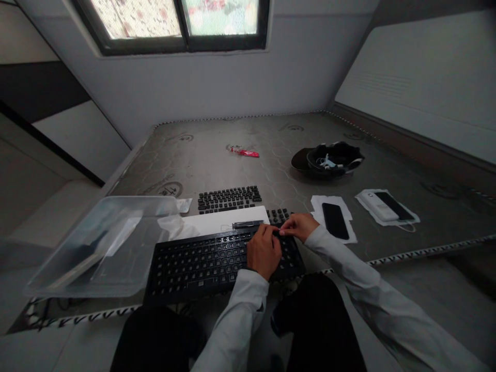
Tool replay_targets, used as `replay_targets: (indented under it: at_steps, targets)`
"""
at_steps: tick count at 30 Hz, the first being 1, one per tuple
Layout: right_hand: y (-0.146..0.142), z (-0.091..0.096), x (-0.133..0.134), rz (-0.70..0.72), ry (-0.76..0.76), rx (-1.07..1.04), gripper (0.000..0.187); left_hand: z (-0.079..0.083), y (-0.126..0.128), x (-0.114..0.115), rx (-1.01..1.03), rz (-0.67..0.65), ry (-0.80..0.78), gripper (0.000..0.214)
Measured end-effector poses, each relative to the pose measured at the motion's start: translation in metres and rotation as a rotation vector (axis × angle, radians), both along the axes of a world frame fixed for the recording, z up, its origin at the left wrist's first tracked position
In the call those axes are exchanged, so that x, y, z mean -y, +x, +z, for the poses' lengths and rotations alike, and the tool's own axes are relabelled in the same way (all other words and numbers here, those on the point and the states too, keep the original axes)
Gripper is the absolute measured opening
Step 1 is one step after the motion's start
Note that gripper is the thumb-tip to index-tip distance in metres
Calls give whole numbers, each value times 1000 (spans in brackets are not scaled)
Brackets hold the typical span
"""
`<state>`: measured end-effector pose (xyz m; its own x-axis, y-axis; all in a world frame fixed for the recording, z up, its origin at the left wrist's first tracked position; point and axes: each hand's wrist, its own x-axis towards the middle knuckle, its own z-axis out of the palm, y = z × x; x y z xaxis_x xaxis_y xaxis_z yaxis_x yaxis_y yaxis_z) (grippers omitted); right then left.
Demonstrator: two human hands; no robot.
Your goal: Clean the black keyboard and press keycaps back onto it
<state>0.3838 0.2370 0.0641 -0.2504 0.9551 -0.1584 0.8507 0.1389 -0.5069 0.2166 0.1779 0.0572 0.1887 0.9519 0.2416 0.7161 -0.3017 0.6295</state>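
Note:
A black keyboard [201, 263] with its keycaps off lies at the near edge of a grey mattress [271, 160]. My left hand [264, 252] rests on the keyboard's right part, fingers curled down onto it. My right hand [299, 226] is at the keyboard's far right corner, fingertips pinched together; what they hold is too small to make out. Rows of loose black keycaps [229, 198] lie behind on the mattress, with more [278, 214] beside my right hand. A white sheet [220, 219] and a thin dark bar [248, 224] lie just behind the keyboard.
A clear plastic lid or tray [104, 248] sits left of the keyboard. A black phone on white paper [335, 220] and a white device with another phone [387, 206] lie to the right. A black helmet [329, 159] and a red wrapper [245, 152] lie farther back.

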Motion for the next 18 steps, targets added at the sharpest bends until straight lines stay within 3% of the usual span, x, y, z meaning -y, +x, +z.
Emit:
replay_targets:
  at_steps: [8, 13, 18]
  targets:
    - [3, -22, 11, -95, 199, -188, 10, -3, -1, 0, -6, -1, 5, 24]
    - [6, -39, 14, -148, 116, -356, 10, -3, 0, 0, -5, -4, 16, 23]
    - [6, -35, 6, -125, 98, -327, 12, -2, 0, 0, -13, -4, 14, 23]
